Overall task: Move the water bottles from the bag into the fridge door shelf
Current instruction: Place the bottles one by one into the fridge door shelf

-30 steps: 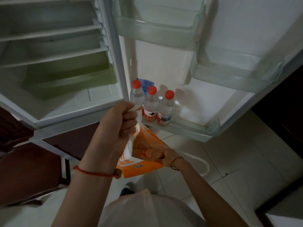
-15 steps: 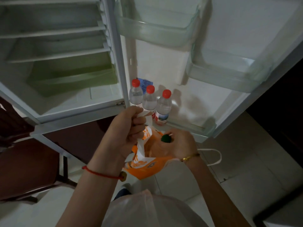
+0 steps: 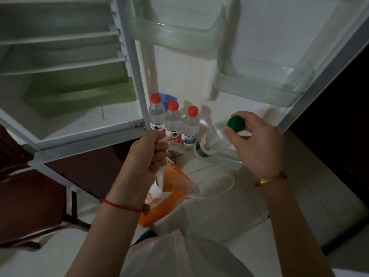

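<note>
R hand (image 3: 257,140) grip clamps the green cap of a water bottle (image 3: 214,139), tilted, base at the bottom door shelf (image 3: 221,159). Just left of that grip, 3 red-capped bottles (image 3: 173,124) stand upright on the shelf. L hand (image 3: 148,154) grip clenched on the handle of the orange bag (image 3: 169,188), hanging below it.

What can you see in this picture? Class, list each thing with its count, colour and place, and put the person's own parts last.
Red-capped bottles: three, clear, upright on the bottom door shelf.
Green-capped bottle: one, clear, tilted over that shelf.
Bag: one, orange and white, hanging above the floor.
Upper door shelves: two, clear, on the door.
Chair: one, dark, left.
Left hand: grips the bag's handle.
Right hand: grips the green-capped bottle.
</note>
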A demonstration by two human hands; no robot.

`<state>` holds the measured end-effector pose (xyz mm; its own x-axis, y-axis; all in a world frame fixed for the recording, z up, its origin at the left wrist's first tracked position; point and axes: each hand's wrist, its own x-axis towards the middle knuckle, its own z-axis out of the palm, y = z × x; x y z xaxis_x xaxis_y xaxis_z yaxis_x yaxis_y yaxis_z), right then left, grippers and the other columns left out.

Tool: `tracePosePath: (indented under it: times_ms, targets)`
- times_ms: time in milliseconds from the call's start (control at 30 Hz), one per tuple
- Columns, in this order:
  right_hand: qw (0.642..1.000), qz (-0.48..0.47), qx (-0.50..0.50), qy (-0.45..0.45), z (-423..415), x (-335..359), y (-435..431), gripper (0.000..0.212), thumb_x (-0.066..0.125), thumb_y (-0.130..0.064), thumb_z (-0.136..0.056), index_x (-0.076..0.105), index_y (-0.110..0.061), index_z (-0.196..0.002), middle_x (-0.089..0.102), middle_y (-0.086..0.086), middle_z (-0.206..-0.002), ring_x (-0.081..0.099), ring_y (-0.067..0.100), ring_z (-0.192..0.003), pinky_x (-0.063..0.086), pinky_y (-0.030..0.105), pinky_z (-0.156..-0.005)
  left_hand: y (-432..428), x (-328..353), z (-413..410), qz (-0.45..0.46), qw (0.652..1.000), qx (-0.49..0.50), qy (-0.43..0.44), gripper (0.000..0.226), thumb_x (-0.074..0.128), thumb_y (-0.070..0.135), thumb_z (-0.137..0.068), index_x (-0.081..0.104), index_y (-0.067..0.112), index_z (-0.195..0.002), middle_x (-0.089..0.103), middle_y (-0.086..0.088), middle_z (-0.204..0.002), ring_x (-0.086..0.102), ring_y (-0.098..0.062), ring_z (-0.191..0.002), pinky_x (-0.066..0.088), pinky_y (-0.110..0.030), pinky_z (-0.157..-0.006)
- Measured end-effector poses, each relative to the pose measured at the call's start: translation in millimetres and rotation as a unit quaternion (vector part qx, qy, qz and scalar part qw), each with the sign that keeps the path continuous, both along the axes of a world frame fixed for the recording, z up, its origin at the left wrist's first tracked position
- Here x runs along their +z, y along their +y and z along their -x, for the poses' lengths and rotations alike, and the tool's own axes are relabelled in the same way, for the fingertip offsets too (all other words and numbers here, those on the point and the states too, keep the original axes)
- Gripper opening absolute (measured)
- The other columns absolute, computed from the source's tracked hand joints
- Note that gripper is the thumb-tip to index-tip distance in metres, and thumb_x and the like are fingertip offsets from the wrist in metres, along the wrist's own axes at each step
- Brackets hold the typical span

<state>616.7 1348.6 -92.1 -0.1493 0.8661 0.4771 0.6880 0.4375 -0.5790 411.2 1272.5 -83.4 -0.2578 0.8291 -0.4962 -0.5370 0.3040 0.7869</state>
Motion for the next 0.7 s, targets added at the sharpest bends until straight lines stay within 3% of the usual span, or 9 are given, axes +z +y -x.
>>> tracePosePath:
  times_ms: [200,400,700]
  targets:
    - [0.998,0.016,-0.015,-0.064,22,-17,23,0.029,0.068,-0.034,-0.087,0.064,-0.018,-0.110,0.074,0.007,-0.092,0.071,0.028,-0.076,0.057,0.038,-0.073,-1,-3,6,0.008,1.000,0.018,0.009,0.034,0.043,0.012,-0.094,0.034,0.019,-0.062,0.025,0.007,-0.046,0.018,-0.003,-0.028,0.016,-0.011,-0.029]
    - [0.993,-0.014,-0.019,-0.114,38,-19,54,0.028,0.062,-0.036,-0.090,0.061,-0.019,-0.113,0.073,0.007,-0.091,0.068,0.034,-0.083,0.048,0.033,-0.069,2,-1,7,0.009,1.000,0.013,0.011,0.031,0.043,0.012,-0.094,0.034,0.020,-0.065,0.026,0.008,-0.045,0.018,-0.003,-0.030,0.014,-0.014,-0.031]
    - [0.993,0.011,-0.025,-0.115,46,-46,76,0.026,0.065,-0.032,-0.088,0.061,-0.017,-0.109,0.071,0.012,-0.087,0.066,0.037,-0.080,0.041,0.031,-0.064,8,5,4,-0.006,1.000,-0.004,-0.012,0.033,0.041,0.011,-0.096,0.034,0.019,-0.064,0.024,0.006,-0.049,0.018,-0.002,-0.030,0.012,-0.015,-0.031]
